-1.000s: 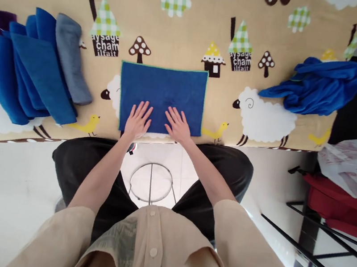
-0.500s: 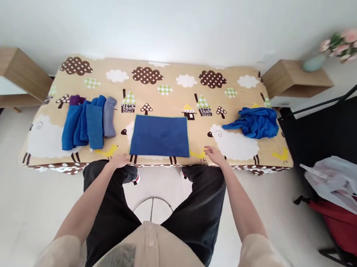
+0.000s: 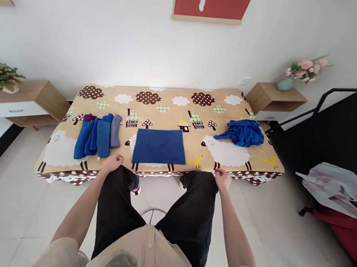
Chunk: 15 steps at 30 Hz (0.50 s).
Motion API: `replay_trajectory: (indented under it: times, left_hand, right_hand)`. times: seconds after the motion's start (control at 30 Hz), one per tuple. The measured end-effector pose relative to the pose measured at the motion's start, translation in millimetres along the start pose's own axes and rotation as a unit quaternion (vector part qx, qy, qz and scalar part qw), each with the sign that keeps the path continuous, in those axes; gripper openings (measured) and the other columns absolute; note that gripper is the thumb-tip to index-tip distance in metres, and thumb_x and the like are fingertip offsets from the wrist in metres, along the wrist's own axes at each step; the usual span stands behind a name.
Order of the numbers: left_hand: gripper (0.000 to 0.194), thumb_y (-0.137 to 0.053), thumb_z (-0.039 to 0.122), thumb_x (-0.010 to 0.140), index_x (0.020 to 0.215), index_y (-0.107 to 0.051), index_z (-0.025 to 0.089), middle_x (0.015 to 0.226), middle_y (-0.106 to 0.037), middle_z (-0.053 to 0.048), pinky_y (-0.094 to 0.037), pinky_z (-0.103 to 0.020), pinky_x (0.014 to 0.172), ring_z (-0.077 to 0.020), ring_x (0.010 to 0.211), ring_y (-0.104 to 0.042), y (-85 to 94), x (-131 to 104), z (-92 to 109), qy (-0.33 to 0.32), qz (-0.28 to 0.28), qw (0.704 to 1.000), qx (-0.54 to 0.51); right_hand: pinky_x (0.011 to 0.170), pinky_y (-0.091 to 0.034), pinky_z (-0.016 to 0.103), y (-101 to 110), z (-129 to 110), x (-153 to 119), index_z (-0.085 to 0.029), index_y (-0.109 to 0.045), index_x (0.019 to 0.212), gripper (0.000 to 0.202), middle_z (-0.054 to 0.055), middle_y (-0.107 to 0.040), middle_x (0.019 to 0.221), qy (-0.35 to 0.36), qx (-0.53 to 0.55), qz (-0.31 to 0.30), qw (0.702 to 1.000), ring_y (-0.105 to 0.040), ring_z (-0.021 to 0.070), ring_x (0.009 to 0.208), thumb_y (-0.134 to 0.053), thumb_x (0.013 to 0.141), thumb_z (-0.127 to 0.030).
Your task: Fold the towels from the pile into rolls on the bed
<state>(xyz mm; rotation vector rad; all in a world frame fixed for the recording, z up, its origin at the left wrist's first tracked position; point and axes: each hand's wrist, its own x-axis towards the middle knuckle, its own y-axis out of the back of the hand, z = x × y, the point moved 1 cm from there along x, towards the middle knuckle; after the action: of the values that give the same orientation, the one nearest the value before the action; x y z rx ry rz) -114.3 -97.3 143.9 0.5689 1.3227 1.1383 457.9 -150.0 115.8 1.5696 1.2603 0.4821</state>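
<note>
A dark blue cloth [image 3: 161, 146] lies flat and spread out at the front middle of the bed, with a thin light edging. My left hand [image 3: 113, 162] rests by my left knee at the bed's front edge, fingers curled, nothing seen in it. Just behind it lies a row of folded cloths [image 3: 98, 136] in blue, purple and grey. By my right knee is my right hand [image 3: 222, 178], its fingers curled in and holding nothing that shows. A crumpled pile of bright blue cloth [image 3: 244, 132] sits on the bed's right side. Neither hand touches a cloth.
The patterned sheet [image 3: 180, 101] covers the low bed against the wall. Wooden nightstands with flowers stand at the left [image 3: 17, 101] and right [image 3: 277, 97]. To the right is a black-framed chair [image 3: 345, 128] with a plastic bag [image 3: 335, 187] and red fabric [image 3: 353, 229].
My view has tilted up, showing red wall hangings. Both hands have drawn back towards my knees, and the right hand's outstretched fingers have curled in. The cloths lie as before.
</note>
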Motion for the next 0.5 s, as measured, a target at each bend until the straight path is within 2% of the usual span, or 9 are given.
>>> replay_trajectory:
  times: [0.1, 0.2, 0.33, 0.43, 0.5]
  left_hand:
    - [0.043, -0.039, 0.036, 0.103, 0.131, -0.070, 0.024, 0.123, -0.079, -0.004, -0.057, -0.026, 0.095, -0.0203, 0.115, -0.074, 0.6, 9.2, 3.6, 0.015, -0.004, 0.999, -0.028]
    - [0.033, -0.053, 0.029, 0.095, 0.120, -0.074, 0.022, 0.118, -0.080, -0.008, -0.058, -0.029, 0.094, -0.0249, 0.116, -0.074, -0.3, 21.4, 5.6, 0.037, -0.022, 0.999, -0.024]
    - [0.021, -0.074, 0.022, 0.075, 0.096, -0.079, 0.021, 0.117, -0.079, -0.011, -0.056, -0.036, 0.101, -0.0354, 0.125, -0.069, -4.6, 38.5, 7.1, 0.025, -0.061, 0.998, -0.014]
    - [0.021, -0.083, 0.025, 0.066, 0.084, -0.076, 0.020, 0.107, -0.080, -0.010, -0.056, -0.032, 0.099, -0.0352, 0.121, -0.070, -10.9, 52.3, 4.2, 0.003, -0.109, 0.993, -0.034]
    - [0.026, -0.086, 0.031, 0.063, 0.083, -0.074, 0.019, 0.099, -0.081, -0.010, -0.058, -0.030, 0.093, -0.0339, 0.113, -0.073, -17.1, 62.7, -0.5, -0.003, -0.150, 0.987, -0.055]
  right_hand:
    - [0.113, -0.054, 0.036, -6.0, -34.5, 15.0, -0.025, -0.073, 0.134, 0.046, 0.008, -0.074, 0.135, 0.060, -0.001, -0.055, 0.997, -0.070, 0.0241, 0.127, -0.044, 0.099, -0.024]
    - [0.112, -0.052, 0.036, -17.2, -61.9, 31.4, -0.020, -0.078, 0.123, 0.034, 0.009, -0.079, 0.122, 0.096, -0.025, -0.139, 0.985, -0.071, 0.0265, 0.124, -0.065, 0.093, -0.025]
    - [0.111, -0.051, 0.038, -29.0, -77.6, 56.5, -0.014, -0.080, 0.116, 0.032, 0.015, -0.077, 0.124, 0.077, -0.055, -0.213, 0.972, -0.070, 0.0316, 0.126, -0.076, 0.085, -0.021]
    - [0.108, -0.052, 0.036, -41.6, -82.7, 73.6, -0.013, -0.079, 0.114, 0.035, 0.016, -0.076, 0.127, 0.049, -0.060, -0.253, 0.964, -0.069, 0.0320, 0.126, -0.082, 0.080, -0.018]
    - [0.102, -0.055, 0.034, -53.5, -84.8, 84.2, -0.013, -0.077, 0.118, 0.039, 0.015, -0.078, 0.119, 0.028, -0.055, -0.278, 0.959, -0.073, 0.0298, 0.118, -0.083, 0.079, -0.017]
